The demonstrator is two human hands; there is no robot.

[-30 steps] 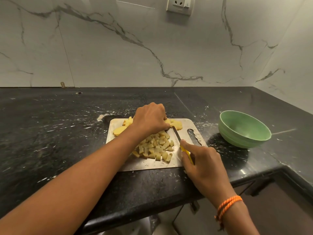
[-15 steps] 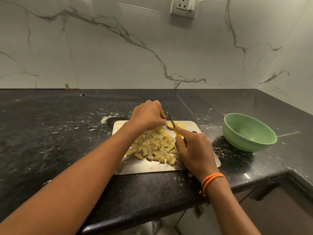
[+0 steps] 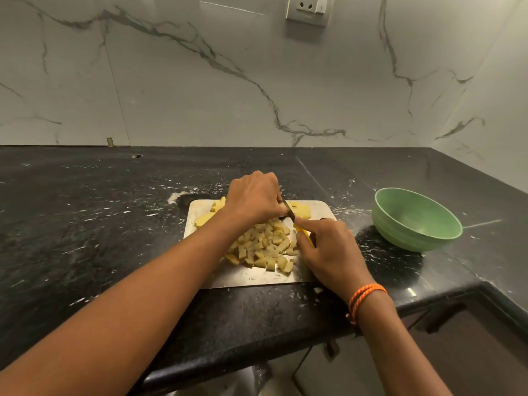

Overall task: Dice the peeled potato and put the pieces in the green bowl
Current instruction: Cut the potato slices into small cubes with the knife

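Note:
A steel cutting board [image 3: 251,277] lies on the black counter with a heap of diced potato [image 3: 264,245] in its middle. Uncut potato slices [image 3: 300,210] lie along its far edge, and more slices [image 3: 204,218] show at the far left. My left hand [image 3: 254,197] curls over a slice at the far edge and holds it down. My right hand [image 3: 328,248] grips a yellow-handled knife [image 3: 303,232]; its blade [image 3: 290,213] meets the slice beside my left fingers. The green bowl [image 3: 415,220] stands empty to the right of the board.
The black counter [image 3: 85,224] is streaked with white marks and runs into a corner on the right. Marble walls rise behind it, with a socket [image 3: 308,10] high up. The counter's front edge passes just below the board. An orange thread band [image 3: 364,297] circles my right wrist.
My right hand has brought the knife from the board's right side up to the slices at the far edge. My left hand stays on the slices. The camera has shifted slightly.

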